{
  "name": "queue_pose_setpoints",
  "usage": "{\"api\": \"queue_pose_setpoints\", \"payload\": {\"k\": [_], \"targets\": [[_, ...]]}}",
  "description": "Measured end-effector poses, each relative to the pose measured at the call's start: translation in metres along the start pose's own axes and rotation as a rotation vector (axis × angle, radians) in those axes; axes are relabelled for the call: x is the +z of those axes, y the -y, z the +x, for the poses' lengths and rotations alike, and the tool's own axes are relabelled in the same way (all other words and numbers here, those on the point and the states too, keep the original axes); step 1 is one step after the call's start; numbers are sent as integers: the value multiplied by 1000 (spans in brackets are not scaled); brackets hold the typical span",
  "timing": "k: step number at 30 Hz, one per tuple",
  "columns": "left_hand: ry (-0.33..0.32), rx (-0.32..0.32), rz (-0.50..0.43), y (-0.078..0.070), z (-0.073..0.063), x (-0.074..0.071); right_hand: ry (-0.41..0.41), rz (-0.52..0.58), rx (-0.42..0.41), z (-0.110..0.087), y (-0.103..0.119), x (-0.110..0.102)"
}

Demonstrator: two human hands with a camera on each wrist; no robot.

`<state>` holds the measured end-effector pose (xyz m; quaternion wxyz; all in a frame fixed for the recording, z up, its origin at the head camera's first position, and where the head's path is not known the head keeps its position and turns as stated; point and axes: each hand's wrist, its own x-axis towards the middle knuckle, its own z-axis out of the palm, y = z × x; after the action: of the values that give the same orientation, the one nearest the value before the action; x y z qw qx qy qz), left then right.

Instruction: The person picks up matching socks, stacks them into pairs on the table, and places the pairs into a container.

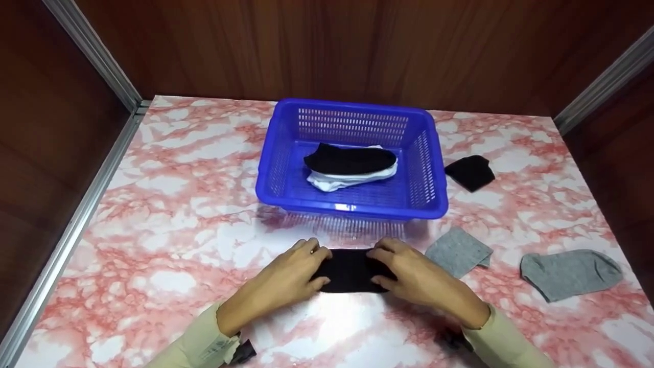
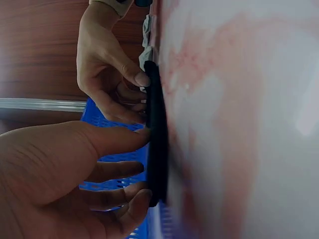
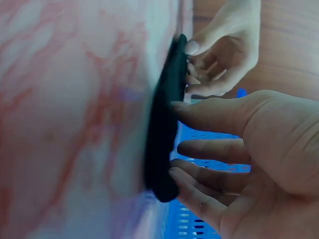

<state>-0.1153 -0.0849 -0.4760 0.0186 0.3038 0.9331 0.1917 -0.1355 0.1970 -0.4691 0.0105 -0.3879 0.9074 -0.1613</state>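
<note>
A folded black sock (image 1: 350, 271) lies flat on the table in front of the basket. My left hand (image 1: 294, 273) rests on its left end, thumb near the close edge and fingertips near the far edge. On the right end, my right hand (image 1: 411, 271) touches it the same way. Both wrist views show the sock edge-on, a thin dark layer against the tabletop. There the left thumb (image 2: 124, 139) and right thumb (image 3: 209, 117) press on its upper face, spread apart from the other fingers.
Behind the hands stands a blue plastic basket (image 1: 352, 210) holding a black sock (image 1: 352, 159) on top of white socks (image 1: 327, 183). To the right lie a black sock (image 1: 471, 173), a folded grey sock (image 1: 458, 251) and another grey sock (image 1: 571, 273). Wooden panels (image 1: 337, 51) border the marbled table (image 1: 168, 230).
</note>
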Motion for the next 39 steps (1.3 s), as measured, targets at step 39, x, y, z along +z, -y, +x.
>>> {"api": "queue_pose_setpoints", "payload": {"k": [39], "targets": [[-514, -186, -122, 105, 108, -104, -626, 268, 600, 28, -158, -135]]}}
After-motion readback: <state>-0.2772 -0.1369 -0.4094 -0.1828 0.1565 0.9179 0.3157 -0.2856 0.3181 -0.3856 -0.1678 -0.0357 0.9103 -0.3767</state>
